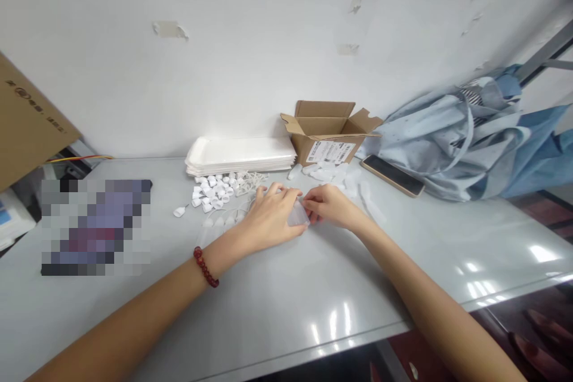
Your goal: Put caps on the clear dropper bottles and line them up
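Note:
My left hand (274,215), with a red bead bracelet (206,267) at the wrist, curves over a small translucent plastic piece (297,215), gripping it between thumb and fingers. At the right edge of that piece, the fingertips of my right hand (329,208) are pinched together; what lies between them is hidden. Left of my hands is a pile of small white caps (212,191), one lying apart. White looped cords (250,181) lie behind my left hand. Several clear pieces with thin loops (219,222) sit partly under my left forearm. More translucent pieces (335,174) are scattered behind my right hand.
A stack of white flat packets (242,154) and an open cardboard box (326,146) stand against the wall. To the right are a phone (392,176) and a pale blue cloth bag (443,137). A blurred-out flat device (96,227) lies left, near a large carton (31,122).

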{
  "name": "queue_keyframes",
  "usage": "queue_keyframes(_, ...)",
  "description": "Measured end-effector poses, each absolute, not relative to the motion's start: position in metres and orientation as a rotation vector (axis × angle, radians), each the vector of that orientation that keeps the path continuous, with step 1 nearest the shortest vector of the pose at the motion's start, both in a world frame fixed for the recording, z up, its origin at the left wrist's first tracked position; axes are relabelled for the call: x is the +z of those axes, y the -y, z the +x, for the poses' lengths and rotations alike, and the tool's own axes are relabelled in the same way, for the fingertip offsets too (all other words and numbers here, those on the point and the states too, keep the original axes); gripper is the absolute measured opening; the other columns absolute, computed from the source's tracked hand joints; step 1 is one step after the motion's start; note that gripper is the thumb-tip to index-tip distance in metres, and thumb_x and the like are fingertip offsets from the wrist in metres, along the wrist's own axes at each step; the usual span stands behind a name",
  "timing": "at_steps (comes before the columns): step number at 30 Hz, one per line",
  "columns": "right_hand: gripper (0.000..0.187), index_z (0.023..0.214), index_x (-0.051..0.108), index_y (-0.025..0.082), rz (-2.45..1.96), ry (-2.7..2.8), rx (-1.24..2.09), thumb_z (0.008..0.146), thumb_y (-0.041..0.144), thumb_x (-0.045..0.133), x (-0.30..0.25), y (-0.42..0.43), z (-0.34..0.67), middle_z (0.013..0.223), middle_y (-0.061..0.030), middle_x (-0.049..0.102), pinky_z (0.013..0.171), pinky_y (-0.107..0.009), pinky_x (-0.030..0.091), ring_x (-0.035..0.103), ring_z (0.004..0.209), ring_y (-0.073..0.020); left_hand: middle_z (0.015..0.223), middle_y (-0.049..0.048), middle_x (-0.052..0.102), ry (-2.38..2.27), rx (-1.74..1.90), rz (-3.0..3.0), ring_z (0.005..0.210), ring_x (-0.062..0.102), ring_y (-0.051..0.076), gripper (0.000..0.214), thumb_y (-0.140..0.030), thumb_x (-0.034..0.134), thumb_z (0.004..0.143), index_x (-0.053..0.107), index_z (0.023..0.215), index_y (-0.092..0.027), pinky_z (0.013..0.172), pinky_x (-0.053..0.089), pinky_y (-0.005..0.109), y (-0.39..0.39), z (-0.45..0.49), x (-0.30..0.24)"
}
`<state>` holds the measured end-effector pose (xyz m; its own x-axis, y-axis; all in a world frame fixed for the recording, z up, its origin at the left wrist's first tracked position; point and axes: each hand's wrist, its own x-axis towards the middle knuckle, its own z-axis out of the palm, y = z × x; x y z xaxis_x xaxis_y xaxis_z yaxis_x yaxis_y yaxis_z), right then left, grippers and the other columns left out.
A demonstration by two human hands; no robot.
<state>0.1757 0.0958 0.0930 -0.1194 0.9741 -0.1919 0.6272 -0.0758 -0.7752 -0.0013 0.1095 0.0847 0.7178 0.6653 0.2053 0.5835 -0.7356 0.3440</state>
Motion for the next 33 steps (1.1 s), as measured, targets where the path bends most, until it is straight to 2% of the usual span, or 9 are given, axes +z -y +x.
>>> queue_keyframes(10,0.019,0.065,0.059,0.014,-1.738,1.851,0.951,0.08,0.01,0.049,0.092,-0.096,0.176,0.058,-0.0017,0.064,0.045,-0.02,0.047,0.063,0.049,-0.0127,0.114,0.0093,0.062,-0.991,0.469,2.673,0.113,0.045,0.032,0.044,-0.039,0.058,0.079,0.05,0.117,-0.019,0.096,0.033,0.05,-0.108,-0.004,0.087)
queue_keyframes(14,0.019,0.067,0.061,0.014,-1.772,1.903,0.719,0.078,0.008,0.047,0.088,-0.098,0.178,0.059,-0.0025,0.066,0.047,-0.022,0.045,0.061,0.047,-0.0127,0.117,0.0082,0.061,-1.184,0.481,2.61,0.117,0.046,0.028,0.039,-0.034,0.049,0.084,0.051,0.12,-0.02,0.097,0.038,0.045,-0.12,-0.017,0.103)
queue_keyframes(16,0.02,0.071,0.064,0.014,-1.791,1.925,0.536,0.079,0.007,0.046,0.085,-0.104,0.18,0.061,-0.0037,0.067,0.052,-0.024,0.045,0.061,0.052,-0.015,0.116,0.0114,0.061,-1.302,0.507,2.571,0.115,0.047,0.029,0.037,-0.027,0.046,0.083,0.052,0.119,-0.016,0.093,0.041,0.043,-0.133,-0.029,0.111)
queue_keyframes(18,0.022,0.08,0.066,0.013,-1.794,1.951,0.338,0.081,0.007,0.044,0.082,-0.113,0.181,0.071,-0.0069,0.069,0.062,-0.027,0.046,0.064,0.067,-0.0188,0.112,0.0135,0.062,-1.42,0.541,2.531,0.11,0.05,0.03,0.037,-0.019,0.042,0.083,0.053,0.117,-0.012,0.088,0.044,0.042,-0.148,-0.042,0.116)
queue_keyframes(20,0.026,0.093,0.066,0.012,-1.774,2.0,0.169,0.083,0.007,0.043,0.08,-0.126,0.181,0.089,-0.011,0.069,0.071,-0.03,0.045,0.063,0.083,-0.0218,0.107,0.0145,0.064,-1.508,0.537,2.51,0.107,0.052,0.032,0.034,-0.016,0.043,0.08,0.059,0.11,-0.01,0.087,0.045,0.043,-0.163,-0.055,0.118)
queue_keyframes(24,0.041,0.112,0.063,0.015,-1.696,2.185,-0.061,0.082,-0.001,0.04,0.08,-0.151,0.177,0.112,-0.0138,0.061,0.074,-0.03,0.042,0.057,0.097,-0.0235,0.1,0.0125,0.069,-1.573,0.468,2.501,0.101,0.058,0.031,0.032,-0.015,0.048,0.077,0.067,0.103,-0.013,0.084,0.047,0.04,-0.182,-0.075,0.116)
queue_keyframes(27,0.047,0.109,0.065,0.018,-1.655,2.315,-0.193,0.077,-0.006,0.041,0.08,-0.164,0.173,0.112,-0.0136,0.057,0.072,-0.03,0.04,0.052,0.1,-0.0251,0.096,0.0104,0.071,-1.569,0.431,2.506,0.093,0.062,0.027,0.034,-0.013,0.047,0.078,0.07,0.103,-0.014,0.083,0.048,0.037,-0.186,-0.079,0.114)
queue_keyframes(33,0.037,0.1,0.069,0.014,-1.659,2.408,-0.414,0.083,-0.002,0.04,0.076,-0.174,0.17,0.106,-0.0172,0.052,0.075,-0.035,0.036,0.046,0.098,-0.0284,0.091,0.0096,0.07,-1.552,0.426,2.542,0.098,0.059,0.03,0.032,-0.012,0.047,0.079,0.072,0.099,-0.016,0.081,0.048,0.038,-0.184,-0.075,0.109)
